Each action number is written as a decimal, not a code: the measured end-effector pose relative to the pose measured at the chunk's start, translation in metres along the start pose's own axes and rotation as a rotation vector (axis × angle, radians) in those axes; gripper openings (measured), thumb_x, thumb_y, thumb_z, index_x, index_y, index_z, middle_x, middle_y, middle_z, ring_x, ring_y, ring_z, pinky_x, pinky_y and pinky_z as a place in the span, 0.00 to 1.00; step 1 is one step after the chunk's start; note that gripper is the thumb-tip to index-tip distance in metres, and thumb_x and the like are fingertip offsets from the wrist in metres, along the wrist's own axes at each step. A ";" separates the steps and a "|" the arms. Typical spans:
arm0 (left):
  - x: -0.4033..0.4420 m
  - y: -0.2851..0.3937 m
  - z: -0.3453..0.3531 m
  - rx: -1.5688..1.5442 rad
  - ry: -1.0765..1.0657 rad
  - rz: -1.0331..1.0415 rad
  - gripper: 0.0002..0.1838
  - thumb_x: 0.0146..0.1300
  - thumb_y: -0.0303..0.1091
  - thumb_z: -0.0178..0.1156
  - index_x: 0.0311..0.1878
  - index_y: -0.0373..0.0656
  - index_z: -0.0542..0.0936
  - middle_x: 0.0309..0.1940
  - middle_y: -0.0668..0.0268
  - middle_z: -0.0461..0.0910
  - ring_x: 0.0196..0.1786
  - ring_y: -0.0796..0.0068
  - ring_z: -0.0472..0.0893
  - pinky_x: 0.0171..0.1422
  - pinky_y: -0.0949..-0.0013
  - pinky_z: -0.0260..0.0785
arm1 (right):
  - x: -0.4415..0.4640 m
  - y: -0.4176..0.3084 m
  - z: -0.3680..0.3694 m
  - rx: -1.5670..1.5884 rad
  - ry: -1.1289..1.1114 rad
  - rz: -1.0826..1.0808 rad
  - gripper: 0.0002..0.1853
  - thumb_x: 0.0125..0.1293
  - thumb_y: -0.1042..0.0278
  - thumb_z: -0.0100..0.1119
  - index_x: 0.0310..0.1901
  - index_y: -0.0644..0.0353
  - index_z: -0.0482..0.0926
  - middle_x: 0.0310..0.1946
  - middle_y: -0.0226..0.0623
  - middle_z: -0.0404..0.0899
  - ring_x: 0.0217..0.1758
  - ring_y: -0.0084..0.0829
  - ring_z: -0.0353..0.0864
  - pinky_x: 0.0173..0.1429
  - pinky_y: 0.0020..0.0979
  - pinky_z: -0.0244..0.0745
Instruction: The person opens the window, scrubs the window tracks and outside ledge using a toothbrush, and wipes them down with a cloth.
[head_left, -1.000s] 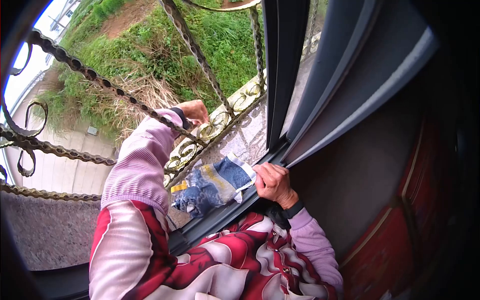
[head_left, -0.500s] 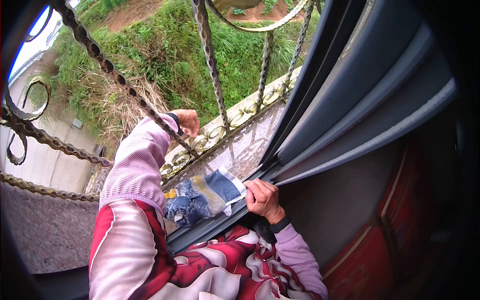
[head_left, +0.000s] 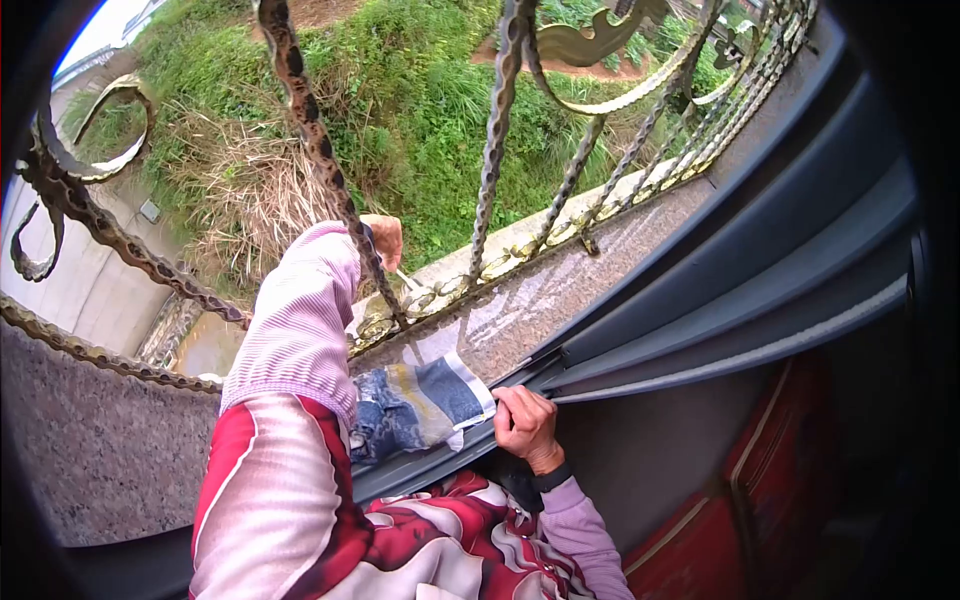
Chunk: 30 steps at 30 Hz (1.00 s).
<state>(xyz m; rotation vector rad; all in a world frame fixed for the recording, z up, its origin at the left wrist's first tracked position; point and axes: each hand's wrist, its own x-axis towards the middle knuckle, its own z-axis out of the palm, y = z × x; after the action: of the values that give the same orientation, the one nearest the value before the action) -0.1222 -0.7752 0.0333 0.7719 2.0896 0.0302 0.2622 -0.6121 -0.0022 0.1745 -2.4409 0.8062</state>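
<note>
My left hand [head_left: 385, 242] is outside the metal grille [head_left: 325, 165], past its twisted bars, above the ledge's outer edge. Its fingers are curled, and a thin pale thing shows just below them; what the hand holds is too small to make out. My right hand [head_left: 525, 422] is closed over the edge of the dark window frame [head_left: 570, 375]. A blue, grey and yellow patterned cloth [head_left: 415, 400] lies crumpled on the sill side of the frame. Its white-edged end touches the fingers of my right hand, and my left sleeve hides its far end.
A speckled stone ledge [head_left: 540, 300] runs along the foot of the grille. Grey curved window panels [head_left: 740, 300] stand at the right, with a red padded thing [head_left: 680, 550] below them. Grass and dry stalks [head_left: 270, 190] lie beyond the bars.
The view has turned, showing more of the grille and ledge at the right. My left hand stays outside the bars, with a thin pale thing now visible below it. My right hand keeps its hold.
</note>
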 end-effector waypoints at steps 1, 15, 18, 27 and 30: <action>0.005 -0.006 0.001 0.002 0.048 -0.029 0.09 0.50 0.30 0.70 0.37 0.47 0.87 0.31 0.69 0.85 0.35 0.74 0.82 0.37 0.69 0.75 | 0.000 0.001 0.000 -0.001 -0.006 -0.002 0.11 0.47 0.78 0.55 0.35 0.58 0.78 0.25 0.38 0.76 0.28 0.40 0.79 0.32 0.36 0.74; 0.046 0.002 -0.004 0.009 -0.021 -0.083 0.10 0.45 0.29 0.73 0.34 0.46 0.87 0.28 0.67 0.84 0.31 0.74 0.81 0.32 0.70 0.72 | 0.007 -0.006 -0.004 -0.007 -0.053 0.000 0.11 0.48 0.82 0.54 0.35 0.61 0.78 0.24 0.40 0.77 0.26 0.42 0.79 0.31 0.36 0.74; 0.079 -0.058 0.006 0.024 -0.265 -0.173 0.12 0.39 0.30 0.76 0.31 0.46 0.88 0.29 0.65 0.85 0.33 0.72 0.82 0.33 0.67 0.71 | 0.004 -0.001 0.000 -0.004 -0.044 -0.005 0.12 0.47 0.78 0.54 0.36 0.59 0.79 0.26 0.38 0.78 0.27 0.41 0.79 0.31 0.36 0.74; 0.043 0.012 -0.005 0.253 0.004 -0.049 0.13 0.42 0.34 0.74 0.33 0.44 0.87 0.28 0.65 0.84 0.32 0.71 0.82 0.35 0.65 0.72 | 0.005 -0.002 0.000 -0.001 -0.045 -0.004 0.12 0.47 0.79 0.54 0.36 0.60 0.79 0.26 0.38 0.78 0.27 0.40 0.79 0.31 0.36 0.73; 0.051 0.005 -0.002 0.183 -0.001 -0.029 0.12 0.43 0.34 0.74 0.34 0.44 0.87 0.28 0.64 0.84 0.33 0.71 0.82 0.36 0.65 0.73 | 0.005 -0.003 -0.001 -0.014 -0.046 0.002 0.11 0.47 0.78 0.55 0.36 0.60 0.78 0.26 0.38 0.78 0.27 0.40 0.79 0.31 0.36 0.73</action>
<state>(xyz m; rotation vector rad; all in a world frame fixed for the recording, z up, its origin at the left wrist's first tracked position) -0.1422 -0.7430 -0.0011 0.8496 2.1226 -0.1792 0.2594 -0.6137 0.0020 0.1876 -2.4891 0.7938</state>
